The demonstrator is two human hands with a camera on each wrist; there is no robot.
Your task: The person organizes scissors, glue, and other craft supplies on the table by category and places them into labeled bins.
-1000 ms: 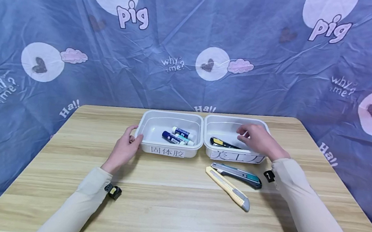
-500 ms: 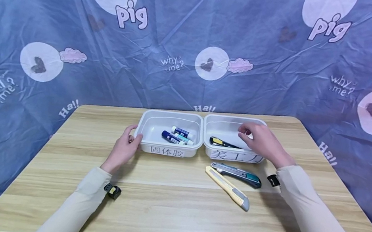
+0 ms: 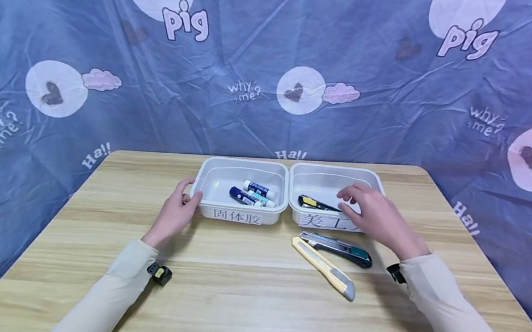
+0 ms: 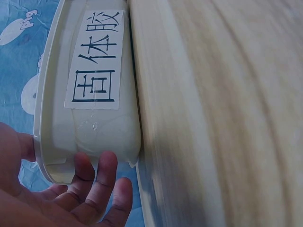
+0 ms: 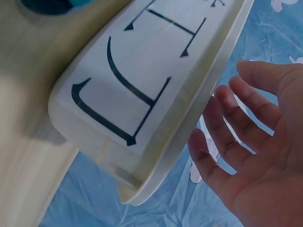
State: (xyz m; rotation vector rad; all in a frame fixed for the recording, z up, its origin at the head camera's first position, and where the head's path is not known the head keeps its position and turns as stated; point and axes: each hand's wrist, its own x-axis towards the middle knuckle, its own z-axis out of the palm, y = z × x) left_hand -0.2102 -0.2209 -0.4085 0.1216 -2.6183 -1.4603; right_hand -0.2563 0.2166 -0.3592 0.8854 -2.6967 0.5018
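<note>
My left hand holds the left end of a white plastic box, its thumb at the rim and its fingers along the outer wall. Glue sticks lie inside that box. Over the front right rim of a second white box is my right hand, fingers loosely bent and apart with nothing between them. The right wrist view shows the fingers close to that box's rim. In this second box lies a yellow and black utility knife, partly hidden by the front wall.
In front of the right box, a grey and teal utility knife and a yellow utility knife lie on the wooden table. The boxes stand side by side near the table's back edge, with a blue printed cloth behind.
My right hand has drawn back slightly toward the front rim of the right box, its fingers spreading a little. The left hand keeps its place on the left box.
</note>
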